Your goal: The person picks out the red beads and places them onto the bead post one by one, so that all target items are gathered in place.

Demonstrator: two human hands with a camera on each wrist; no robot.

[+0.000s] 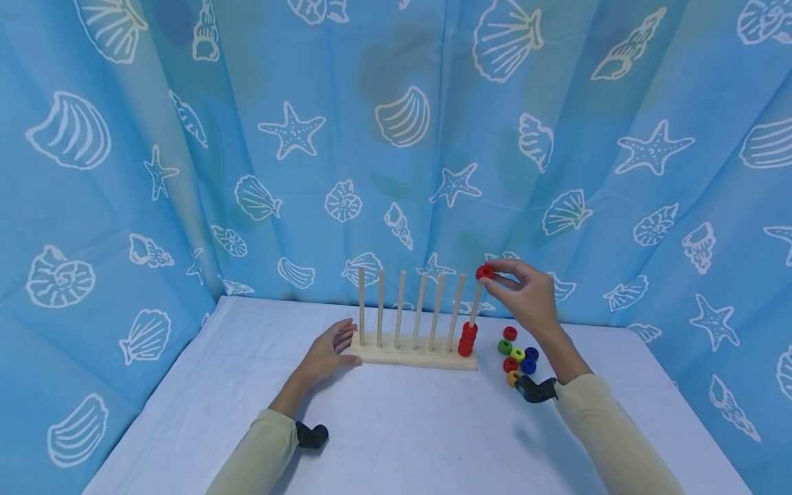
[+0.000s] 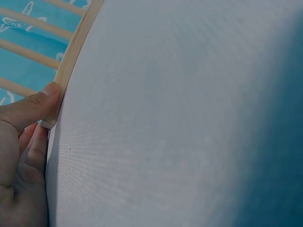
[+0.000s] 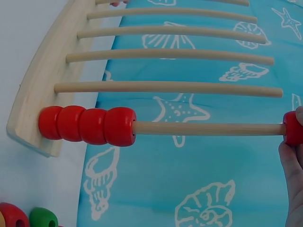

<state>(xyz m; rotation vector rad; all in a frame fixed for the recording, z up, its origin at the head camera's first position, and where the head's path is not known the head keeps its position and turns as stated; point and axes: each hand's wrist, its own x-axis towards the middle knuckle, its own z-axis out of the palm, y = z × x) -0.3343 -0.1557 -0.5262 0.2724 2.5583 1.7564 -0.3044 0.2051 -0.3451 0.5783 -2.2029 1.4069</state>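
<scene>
Item: one wooden rack (image 1: 405,356), seven upright pegs, standing on a white cloth (image 1: 408,426).
Contents: four red beads (image 3: 94,125), stacked touching on the rightmost peg (image 3: 208,128), lowest against the base.
Left hand (image 1: 324,352): I have it pinching the rack's left end, thumb on the front edge, fingers behind.
Right hand (image 1: 529,295): I have thumb and fingers gripping a fifth red bead (image 3: 292,127) at that peg's top; I cannot tell whether the tip is inside its hole.
Loose stock, right of the rack: two red, one green (image 1: 504,346), one yellow-green, two blue, one orange, clustered near my right wrist's black camera (image 1: 535,390).
</scene>
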